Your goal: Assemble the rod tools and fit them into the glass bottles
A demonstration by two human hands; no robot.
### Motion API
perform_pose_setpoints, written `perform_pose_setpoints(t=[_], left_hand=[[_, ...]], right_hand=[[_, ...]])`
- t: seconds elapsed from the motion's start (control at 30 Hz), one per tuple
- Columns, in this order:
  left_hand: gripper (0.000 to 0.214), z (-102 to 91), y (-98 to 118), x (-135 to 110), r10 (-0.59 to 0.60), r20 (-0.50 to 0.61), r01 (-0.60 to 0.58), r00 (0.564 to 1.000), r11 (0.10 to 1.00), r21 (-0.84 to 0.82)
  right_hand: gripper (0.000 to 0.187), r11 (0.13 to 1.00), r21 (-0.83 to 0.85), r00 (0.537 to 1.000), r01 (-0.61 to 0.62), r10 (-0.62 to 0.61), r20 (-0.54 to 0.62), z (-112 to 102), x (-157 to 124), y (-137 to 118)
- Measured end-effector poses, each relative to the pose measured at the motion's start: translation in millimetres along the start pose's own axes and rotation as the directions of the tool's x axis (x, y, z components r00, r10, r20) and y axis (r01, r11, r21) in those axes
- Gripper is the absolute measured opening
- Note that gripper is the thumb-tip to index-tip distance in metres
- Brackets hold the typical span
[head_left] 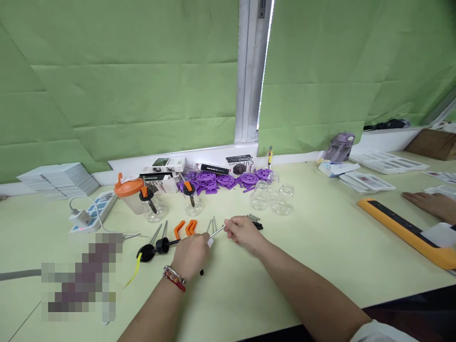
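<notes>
My left hand (192, 254) is closed around a slim piece; a black end sticks out to its left, and a white bit shows by the thumb. From between my hands runs a thin metal rod (218, 231), its far end pinched by the fingers of my right hand (242, 232). Left of my left hand lie a black cylindrical part (163, 245) and a black round part (146, 253). Orange curved handles (191, 227) and more metal rods (214, 223) rest just beyond. Behind my right hand are a spring (253, 218) and black pieces (258, 225).
Glass jars (282, 205) stand beyond my hands, two others (193, 207) with black-and-orange tops. Purple plastic parts (226, 181) and boxes line the wall. A power strip (103, 204) lies left. At right are a yellow-and-black machine (402, 230) and another person's hand (423, 202).
</notes>
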State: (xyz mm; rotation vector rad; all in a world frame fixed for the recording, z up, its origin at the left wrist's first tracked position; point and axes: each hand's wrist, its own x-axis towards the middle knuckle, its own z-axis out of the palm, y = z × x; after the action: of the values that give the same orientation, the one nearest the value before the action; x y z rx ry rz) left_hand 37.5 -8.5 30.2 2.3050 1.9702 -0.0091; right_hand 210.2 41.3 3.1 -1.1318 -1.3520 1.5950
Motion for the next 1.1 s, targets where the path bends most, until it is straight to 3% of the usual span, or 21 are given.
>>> perform_pose_setpoints(t=[0.07,0.13,0.2,0.37,0.47,0.63,0.73,0.83,0.93,1.0,1.1], left_hand=[[0.033,0.2,-1.0,0.3,-0.005,0.003,0.005,1.0,1.0,-0.005],[0.034,0.4,-1.9,0.4,-0.007,0.006,0.007,1.0,1.0,-0.014],[0.035,0.5,-2.5,0.3,-0.01,0.011,0.011,1.0,1.0,-0.026],[0.034,1.5,-2.9,0.6,-0.024,0.019,0.024,1.0,0.999,-0.037],[0.034,4.3,-3.0,1.5,-0.005,0.006,0.005,1.0,1.0,-0.029],[0.034,-1.3,-8.1,0.1,-0.041,0.017,0.042,0.999,0.998,-0.051],[0.03,-19.6,-23.0,-0.8,-0.146,-0.024,0.143,0.989,0.985,-0.098],[0.031,-40.2,-49.6,3.5,-0.325,-0.087,0.315,0.942,0.942,-0.114],[0.035,-50.1,-78.6,13.6,-0.489,-0.054,0.487,0.87,0.872,-0.05],[0.034,-49.6,-93.5,20.6,-0.577,0.0,0.575,0.817,0.815,-0.063],[0.033,-43.4,-106.8,27.5,-0.628,0.041,0.629,0.777,0.772,-0.094]], right_hand=[[0.027,0.999,0.025,0.998,0.044,-0.045,0.034,0.7,0.3,0.3],[0.03,0.999,0.041,0.998,0.009,-0.012,0.065,0.8,0.5,0.5],[0.032,0.999,0.029,0.999,-0.028,0.026,0.044,0.6,0.9,0.9],[0.033,0.994,0.104,0.998,0.038,-0.042,0.04,2.5,3.1,2.6],[0.026,0.999,0.028,0.999,0.044,-0.044,-0.008,3.0,5.9,4.8],[0.012,0.961,-0.19,0.974,0.2,-0.217,-0.07,-7.4,10.4,10.1],[0.013,0.81,-0.543,0.955,0.223,-0.292,-0.044,-7.9,10.6,13.6],[0.016,0.463,-0.847,0.942,0.259,-0.314,0.117,3.6,11.1,17.3],[0.02,0.178,-0.948,0.942,0.265,-0.257,0.215,17.6,12.7,21.2],[0.023,0.104,-0.965,0.951,0.242,-0.222,0.215,22.5,13.8,22.8],[0.018,0.121,-0.969,0.961,0.217,-0.199,0.19,23.1,15.7,18.9]])
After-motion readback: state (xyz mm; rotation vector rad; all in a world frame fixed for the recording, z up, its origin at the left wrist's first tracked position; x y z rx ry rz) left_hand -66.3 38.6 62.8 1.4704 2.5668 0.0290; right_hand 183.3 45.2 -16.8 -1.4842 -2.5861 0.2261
